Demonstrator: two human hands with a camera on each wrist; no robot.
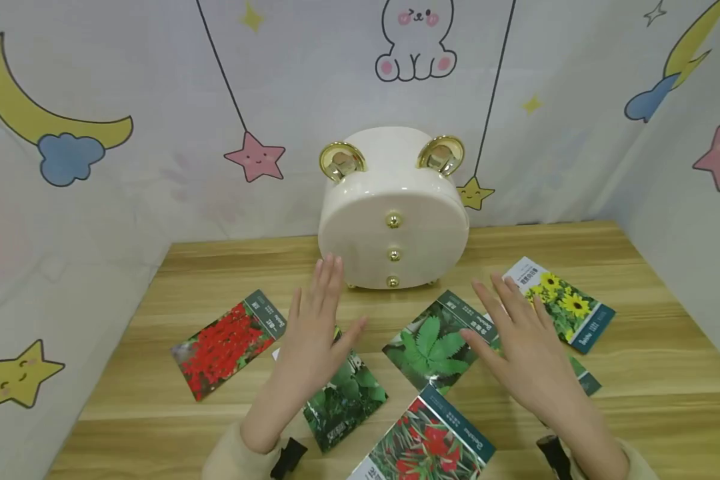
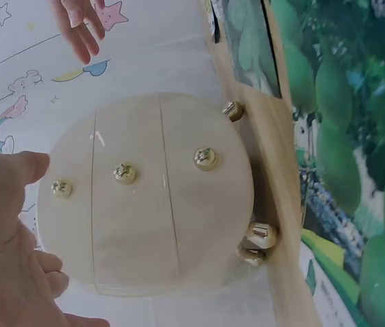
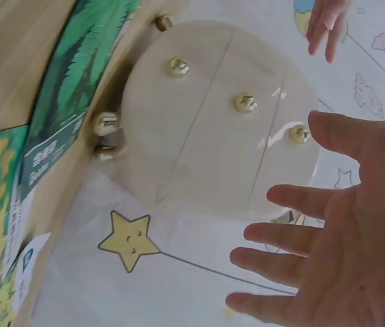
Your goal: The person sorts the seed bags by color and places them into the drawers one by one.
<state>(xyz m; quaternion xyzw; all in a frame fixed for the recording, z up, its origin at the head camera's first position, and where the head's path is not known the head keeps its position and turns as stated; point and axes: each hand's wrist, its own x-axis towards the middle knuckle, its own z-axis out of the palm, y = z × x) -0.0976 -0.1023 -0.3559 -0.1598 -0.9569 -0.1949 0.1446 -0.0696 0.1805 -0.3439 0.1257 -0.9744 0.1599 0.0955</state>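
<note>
My left hand [image 1: 309, 347] hovers with straight fingers over a dark green leafy seed packet [image 1: 351, 407], hiding part of it. Spread fingers of my right hand [image 1: 528, 353] hang above a packet with a serrated green leaf [image 1: 429, 347] and one with yellow flowers [image 1: 567, 303]. Neither hand holds anything. Beyond them stands a rounded white cabinet [image 1: 360, 230], with gold ear shapes on top and three gold knobs down its front. Seams between the knobs [image 2: 125, 174] show in the left wrist view.
A red-flower packet [image 1: 225, 350] lies at the left, another [image 1: 429, 443] near the front. One packet [image 1: 585, 377] is mostly hidden under my right hand. The wooden table [image 1: 216, 267] meets a printed cloth backdrop [image 1: 312, 80] behind and at both sides.
</note>
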